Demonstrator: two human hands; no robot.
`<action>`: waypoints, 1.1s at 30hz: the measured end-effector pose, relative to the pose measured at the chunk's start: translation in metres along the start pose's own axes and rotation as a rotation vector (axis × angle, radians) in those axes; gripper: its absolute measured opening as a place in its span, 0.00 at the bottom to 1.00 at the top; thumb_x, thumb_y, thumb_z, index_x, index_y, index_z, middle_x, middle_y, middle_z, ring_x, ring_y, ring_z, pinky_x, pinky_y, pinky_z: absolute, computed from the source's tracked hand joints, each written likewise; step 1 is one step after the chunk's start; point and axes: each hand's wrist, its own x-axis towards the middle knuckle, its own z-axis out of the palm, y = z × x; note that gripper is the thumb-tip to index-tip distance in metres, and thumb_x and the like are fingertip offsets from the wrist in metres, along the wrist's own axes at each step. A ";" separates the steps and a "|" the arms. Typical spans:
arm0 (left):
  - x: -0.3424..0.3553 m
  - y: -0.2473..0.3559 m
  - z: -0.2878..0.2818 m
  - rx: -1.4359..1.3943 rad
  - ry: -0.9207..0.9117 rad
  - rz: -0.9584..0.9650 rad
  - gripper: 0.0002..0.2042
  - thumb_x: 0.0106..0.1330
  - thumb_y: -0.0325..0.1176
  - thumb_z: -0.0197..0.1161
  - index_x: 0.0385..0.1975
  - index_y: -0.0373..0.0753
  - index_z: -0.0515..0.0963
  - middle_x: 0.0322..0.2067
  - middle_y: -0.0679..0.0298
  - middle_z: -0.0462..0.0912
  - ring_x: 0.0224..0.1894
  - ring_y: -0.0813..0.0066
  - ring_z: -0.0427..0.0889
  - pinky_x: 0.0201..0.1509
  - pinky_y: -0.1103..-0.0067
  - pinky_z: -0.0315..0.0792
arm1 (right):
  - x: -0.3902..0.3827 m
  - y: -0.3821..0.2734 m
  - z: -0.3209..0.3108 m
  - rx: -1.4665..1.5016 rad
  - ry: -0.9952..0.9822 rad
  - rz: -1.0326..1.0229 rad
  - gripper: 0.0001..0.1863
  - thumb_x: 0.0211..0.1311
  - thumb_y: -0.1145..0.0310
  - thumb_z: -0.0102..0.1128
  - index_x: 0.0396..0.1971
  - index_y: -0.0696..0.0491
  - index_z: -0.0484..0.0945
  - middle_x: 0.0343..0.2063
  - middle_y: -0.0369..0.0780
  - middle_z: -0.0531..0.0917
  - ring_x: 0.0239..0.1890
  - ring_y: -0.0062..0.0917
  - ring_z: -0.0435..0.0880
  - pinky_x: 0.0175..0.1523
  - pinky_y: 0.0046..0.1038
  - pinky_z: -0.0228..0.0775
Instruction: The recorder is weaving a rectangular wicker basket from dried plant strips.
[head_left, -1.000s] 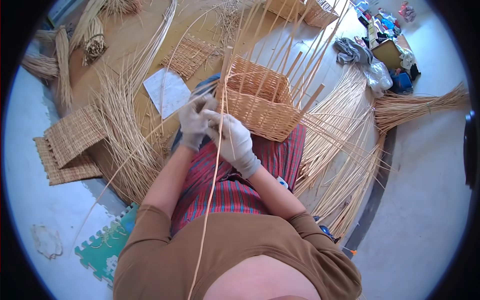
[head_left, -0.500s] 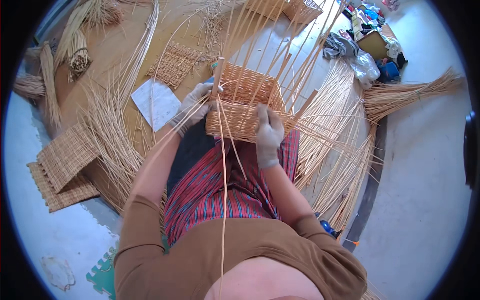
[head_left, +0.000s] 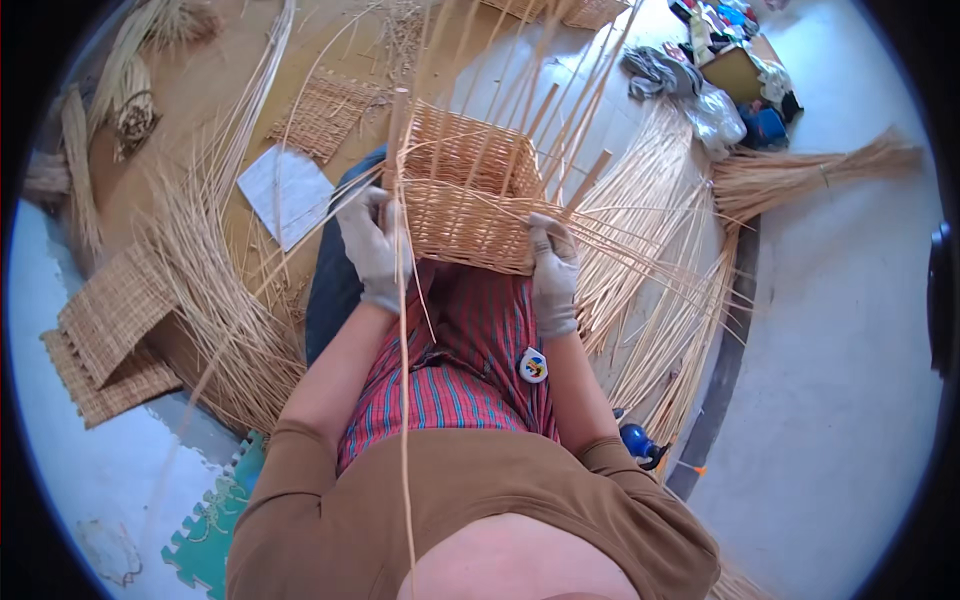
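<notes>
A half-woven wicker basket (head_left: pixel 465 225) rests at my lap, its tall upright stakes pointing away from me. My left hand (head_left: pixel 375 245), in a pale work glove, is closed at the basket's left front corner, beside a thick wooden corner post (head_left: pixel 396 125). One long loose strand (head_left: pixel 405 400) hangs from that corner down over my shirt. My right hand (head_left: pixel 553 275), gloved too, grips the front wall at the right corner, thumb toward me. Another wooden post (head_left: pixel 587 183) slants up beside it, and several weaving strands fan out to the right. The fingertips behind the walls are hidden.
Bundles of cane (head_left: pixel 650 230) lie on the floor at right, with more loose cane (head_left: pixel 220 300) at left. Woven panels (head_left: pixel 118 315) and a white square tile (head_left: pixel 285 197) lie on the left. Clothes, a plastic bag (head_left: pixel 715 120) and a box sit at the far right.
My left hand has come down and nearer along the left corner. My right hand has slid right along the front wall to the corner. The whole view has shifted slightly.
</notes>
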 end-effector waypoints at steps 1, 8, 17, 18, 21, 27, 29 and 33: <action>-0.001 0.008 0.000 0.018 -0.054 0.271 0.13 0.67 0.27 0.66 0.49 0.36 0.74 0.44 0.55 0.82 0.43 0.61 0.84 0.48 0.70 0.76 | 0.005 -0.007 0.003 -0.074 0.133 0.111 0.06 0.75 0.70 0.57 0.44 0.53 0.81 0.37 0.37 0.87 0.18 0.07 0.67 0.21 0.14 0.57; 0.035 0.049 0.056 0.397 -0.482 0.165 0.17 0.79 0.47 0.47 0.45 0.41 0.77 0.34 0.44 0.84 0.34 0.43 0.84 0.37 0.55 0.76 | 0.042 -0.031 0.039 -0.191 0.078 -0.177 0.06 0.77 0.71 0.51 0.43 0.52 0.78 0.39 0.35 0.86 0.17 0.09 0.68 0.22 0.16 0.63; 0.028 0.048 0.054 0.179 -0.617 -0.058 0.18 0.74 0.48 0.58 0.39 0.35 0.78 0.25 0.53 0.83 0.26 0.59 0.86 0.35 0.67 0.76 | 0.098 -0.077 0.086 -0.677 0.051 -0.435 0.40 0.62 0.76 0.59 0.73 0.40 0.58 0.52 0.49 0.84 0.42 0.41 0.88 0.47 0.38 0.79; 0.025 0.049 0.052 0.220 -0.562 -0.041 0.17 0.74 0.47 0.59 0.38 0.36 0.78 0.24 0.55 0.83 0.28 0.60 0.86 0.36 0.67 0.77 | 0.089 -0.072 0.068 -0.402 0.083 -0.535 0.36 0.64 0.77 0.59 0.71 0.44 0.60 0.43 0.45 0.86 0.40 0.31 0.88 0.45 0.30 0.78; 0.009 0.046 0.064 0.083 -0.289 0.173 0.17 0.67 0.36 0.67 0.54 0.43 0.76 0.45 0.59 0.82 0.47 0.59 0.83 0.46 0.69 0.77 | 0.046 -0.028 -0.005 -0.159 0.149 -0.344 0.18 0.73 0.73 0.56 0.60 0.51 0.71 0.33 0.37 0.84 0.38 0.19 0.83 0.45 0.24 0.75; -0.026 0.080 0.065 0.289 -0.333 0.600 0.34 0.62 0.32 0.67 0.70 0.50 0.64 0.61 0.56 0.72 0.60 0.55 0.76 0.59 0.63 0.74 | 0.024 -0.049 0.013 -0.786 -0.048 -0.355 0.24 0.72 0.72 0.54 0.66 0.43 0.69 0.35 0.41 0.87 0.36 0.35 0.89 0.39 0.37 0.78; -0.027 0.051 0.069 0.236 -0.275 0.538 0.38 0.62 0.32 0.66 0.74 0.53 0.58 0.66 0.56 0.69 0.58 0.52 0.78 0.56 0.62 0.75 | 0.033 -0.058 0.040 -1.227 -0.222 -0.160 0.29 0.69 0.66 0.53 0.70 0.40 0.63 0.38 0.48 0.86 0.37 0.46 0.87 0.41 0.45 0.78; -0.032 0.025 0.065 0.299 -0.507 0.411 0.42 0.63 0.32 0.65 0.77 0.53 0.51 0.71 0.56 0.65 0.52 0.49 0.82 0.51 0.60 0.78 | 0.069 -0.073 0.072 -1.448 -0.315 0.041 0.39 0.67 0.59 0.55 0.75 0.51 0.53 0.33 0.52 0.87 0.36 0.47 0.88 0.43 0.46 0.78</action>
